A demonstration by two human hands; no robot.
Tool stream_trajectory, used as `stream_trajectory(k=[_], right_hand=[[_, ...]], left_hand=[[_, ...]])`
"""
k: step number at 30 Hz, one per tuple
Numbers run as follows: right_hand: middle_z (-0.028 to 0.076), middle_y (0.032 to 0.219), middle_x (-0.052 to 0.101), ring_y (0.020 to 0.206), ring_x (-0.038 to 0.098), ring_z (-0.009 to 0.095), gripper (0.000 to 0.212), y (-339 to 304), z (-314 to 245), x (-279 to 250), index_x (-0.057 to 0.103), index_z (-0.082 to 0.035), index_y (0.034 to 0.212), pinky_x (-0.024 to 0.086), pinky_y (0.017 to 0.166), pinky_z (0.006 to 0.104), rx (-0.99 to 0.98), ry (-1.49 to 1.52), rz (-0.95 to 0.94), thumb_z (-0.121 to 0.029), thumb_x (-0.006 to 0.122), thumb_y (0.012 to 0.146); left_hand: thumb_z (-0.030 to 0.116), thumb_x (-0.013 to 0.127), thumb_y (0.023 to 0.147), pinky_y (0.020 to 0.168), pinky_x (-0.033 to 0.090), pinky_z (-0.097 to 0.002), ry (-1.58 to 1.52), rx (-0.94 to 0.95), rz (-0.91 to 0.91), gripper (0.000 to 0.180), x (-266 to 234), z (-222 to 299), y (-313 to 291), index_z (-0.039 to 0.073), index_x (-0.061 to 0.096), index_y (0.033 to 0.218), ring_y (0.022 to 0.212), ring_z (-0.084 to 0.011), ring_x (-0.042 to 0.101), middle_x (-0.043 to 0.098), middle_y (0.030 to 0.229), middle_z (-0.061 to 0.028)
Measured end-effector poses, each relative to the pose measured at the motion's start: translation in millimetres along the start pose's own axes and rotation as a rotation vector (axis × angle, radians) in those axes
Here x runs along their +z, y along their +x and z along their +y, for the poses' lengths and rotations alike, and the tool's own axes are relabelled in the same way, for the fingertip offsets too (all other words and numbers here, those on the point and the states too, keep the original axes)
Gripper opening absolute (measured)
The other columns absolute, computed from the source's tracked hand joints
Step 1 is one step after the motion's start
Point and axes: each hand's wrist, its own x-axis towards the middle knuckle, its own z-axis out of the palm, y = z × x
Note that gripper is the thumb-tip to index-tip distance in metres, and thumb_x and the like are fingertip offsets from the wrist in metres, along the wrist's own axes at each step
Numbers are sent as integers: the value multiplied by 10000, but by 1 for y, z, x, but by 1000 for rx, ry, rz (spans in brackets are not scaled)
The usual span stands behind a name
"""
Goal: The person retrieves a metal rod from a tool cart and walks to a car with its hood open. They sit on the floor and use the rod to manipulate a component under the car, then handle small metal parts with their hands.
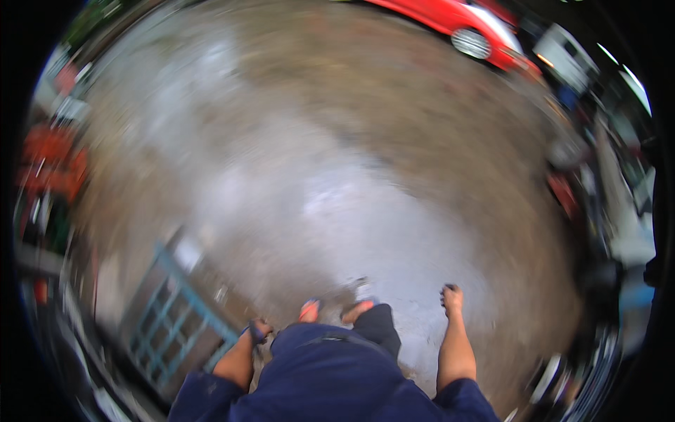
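Observation:
My right hand hangs out in front on the right, above the wet ground. Its fingers are curled in and look dark at the tips; whether anything is inside them is hidden. Low on the left, my left hand is near my hip, close to a blue-green metal grille. Dark patches show at its fingers, and blur hides whether they hold something. My feet in sandals show below my dark blue shirt and dark shorts, one foot on each side of the middle.
Wet brown and grey ground spreads ahead, smeared by motion. A red car stands at the far right, with a white vehicle behind it. Orange equipment is at the left edge. Blurred metal parts lie along the right.

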Motion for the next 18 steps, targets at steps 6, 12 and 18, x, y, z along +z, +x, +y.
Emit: stream_trajectory(k=[6, 12, 18], right_hand=[[55, 767, 649, 554, 550, 126, 243, 103, 5, -70, 659, -29, 1099, 434, 450, 285, 99, 174, 12, -129, 588, 889], [73, 832, 669, 646, 613, 145, 286, 153, -126, -76, 662, -34, 1137, 494, 553, 295, -132, 102, -426, -204, 660, 907], [90, 906, 690, 702, 642, 156, 347, 529, -273, -161, 630, -52, 1235, 521, 604, 306, -232, 96, -438, -205, 633, 924]], left_hand=[[211, 635, 917, 415, 372, -379, -483, -92, 15, 184, 11, 258, 79, 39, 572, 901, 420, -168, 402, 418, 536, -32], [349, 609, 962, 760, 531, -360, -953, 261, -308, 301, 92, 539, 42, 158, 550, 738, 619, -167, 530, 543, 637, 2], [241, 539, 1002, 821, 628, -373, -1399, 239, -328, 261, 274, 985, 107, 8, 490, 1110, 953, -328, 673, 633, 1057, -212]])
